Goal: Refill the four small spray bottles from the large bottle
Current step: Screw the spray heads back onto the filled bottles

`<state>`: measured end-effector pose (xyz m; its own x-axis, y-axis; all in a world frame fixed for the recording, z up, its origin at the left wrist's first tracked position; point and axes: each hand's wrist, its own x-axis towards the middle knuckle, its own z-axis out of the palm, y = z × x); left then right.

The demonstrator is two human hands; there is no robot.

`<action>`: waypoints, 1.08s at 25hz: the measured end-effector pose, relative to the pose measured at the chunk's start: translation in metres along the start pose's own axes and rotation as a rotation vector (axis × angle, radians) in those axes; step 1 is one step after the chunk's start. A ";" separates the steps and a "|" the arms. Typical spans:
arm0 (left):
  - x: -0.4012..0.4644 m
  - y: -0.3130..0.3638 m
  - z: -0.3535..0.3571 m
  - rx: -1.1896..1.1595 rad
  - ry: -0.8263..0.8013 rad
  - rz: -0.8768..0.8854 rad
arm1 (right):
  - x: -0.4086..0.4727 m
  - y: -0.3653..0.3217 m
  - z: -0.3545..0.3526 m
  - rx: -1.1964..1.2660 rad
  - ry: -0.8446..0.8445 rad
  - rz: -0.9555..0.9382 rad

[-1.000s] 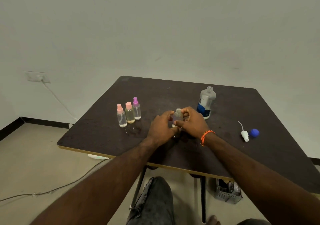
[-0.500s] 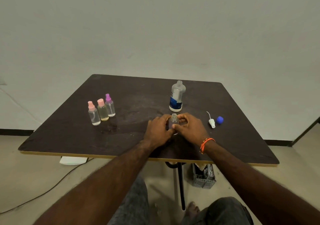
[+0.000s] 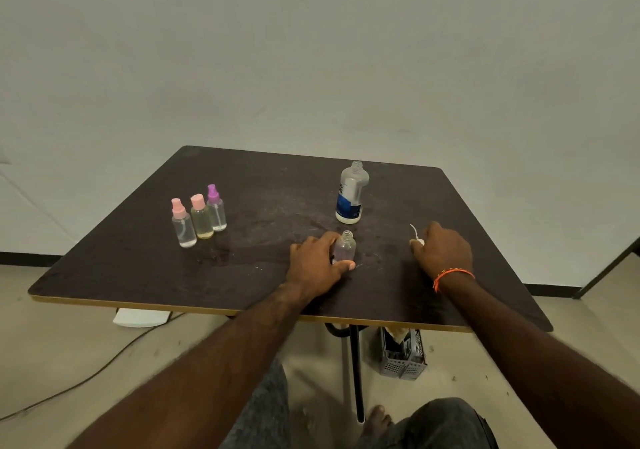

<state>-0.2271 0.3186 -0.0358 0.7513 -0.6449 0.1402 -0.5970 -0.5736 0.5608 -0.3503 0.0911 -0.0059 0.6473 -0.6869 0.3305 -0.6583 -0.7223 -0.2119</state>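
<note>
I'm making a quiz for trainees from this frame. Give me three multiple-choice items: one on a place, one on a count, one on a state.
1. Where does the large bottle stand?
A. beyond the uncapped small bottle
B. on the floor
C. among the capped bottles

2. How many small bottles carry spray tops?
A. one
B. three
C. four

3. What does the left hand do?
A. lies flat
B. holds the uncapped small bottle
C. lifts the large bottle

Answers: 1 A, it stands farther back on the table; 2 B, two pink tops, one purple; 3 B, fingers and thumb wrap it.

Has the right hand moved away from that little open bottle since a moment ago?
Yes. The right hand left the small open bottle and moved right, to the white spray pump.
</note>
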 end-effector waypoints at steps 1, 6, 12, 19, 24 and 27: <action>0.000 0.000 0.000 0.002 -0.002 -0.001 | 0.002 0.004 0.003 -0.052 -0.033 0.005; 0.001 0.000 -0.001 0.001 -0.005 -0.001 | 0.002 0.009 0.018 0.003 -0.072 0.033; 0.002 -0.001 0.000 0.000 -0.016 -0.010 | -0.003 -0.024 -0.015 0.428 0.070 -0.047; 0.000 -0.001 0.000 -0.026 -0.010 -0.020 | -0.011 -0.082 -0.089 0.740 -0.003 -0.183; 0.000 -0.003 0.001 -0.018 0.000 -0.019 | -0.016 -0.100 -0.081 0.595 -0.126 -0.245; 0.002 -0.003 0.002 -0.004 0.005 -0.022 | -0.016 -0.103 -0.064 0.516 -0.229 -0.257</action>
<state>-0.2247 0.3180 -0.0389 0.7659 -0.6294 0.1315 -0.5788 -0.5858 0.5672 -0.3175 0.1820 0.0696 0.8642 -0.4439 0.2368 -0.2362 -0.7736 -0.5880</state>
